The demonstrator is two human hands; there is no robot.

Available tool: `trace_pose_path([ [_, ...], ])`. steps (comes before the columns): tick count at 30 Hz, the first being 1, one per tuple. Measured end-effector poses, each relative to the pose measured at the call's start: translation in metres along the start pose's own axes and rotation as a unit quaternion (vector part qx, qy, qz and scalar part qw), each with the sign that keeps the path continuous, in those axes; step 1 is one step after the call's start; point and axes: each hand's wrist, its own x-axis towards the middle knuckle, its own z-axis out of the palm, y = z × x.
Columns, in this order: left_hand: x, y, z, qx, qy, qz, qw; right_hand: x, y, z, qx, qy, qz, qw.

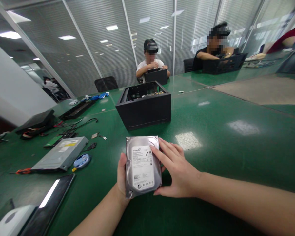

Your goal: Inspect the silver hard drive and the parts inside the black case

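A silver hard drive [143, 167] with a white printed label is held up over the green table, label toward me. My left hand [122, 177] grips it from the left and below, with the thumb along its left edge and the other fingers hidden behind it. On the right side, my right hand [178, 170] holds the drive's edge. Its index fingertip rests near the label's top corner and its thumb is at the lower right corner. Beyond the drive stands a black computer case [147, 111], open at the top, with parts visible inside.
To the left lie an optical drive [61, 154], an orange-handled screwdriver [23, 171], a blue round object [82, 161], a green circuit board [53, 140], loose cables [86, 120] and a dark flat screen-like device [51, 203]. Across the table, two people [151, 62] work at black cases.
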Motion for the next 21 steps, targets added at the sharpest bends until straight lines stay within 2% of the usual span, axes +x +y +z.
trace_pose_path([
  [6,0.0002,-0.0003,-0.0022,-0.001,-0.014,-0.008,1.000,0.0004,0.0017,0.0002,0.000,-0.001,0.000,1.000],
  [13,0.0001,-0.0012,0.0004,0.058,0.064,0.001,0.996,0.0000,0.0020,0.0001,0.003,-0.007,0.001,1.000],
  [18,-0.0015,-0.0013,-0.0020,0.083,0.063,-0.007,0.995,0.0006,0.0017,0.0000,0.005,-0.004,-0.002,1.000],
  [21,-0.0025,-0.0062,0.0025,0.116,0.092,0.000,0.989,0.0014,0.0012,-0.0006,0.011,-0.008,0.005,1.000],
])
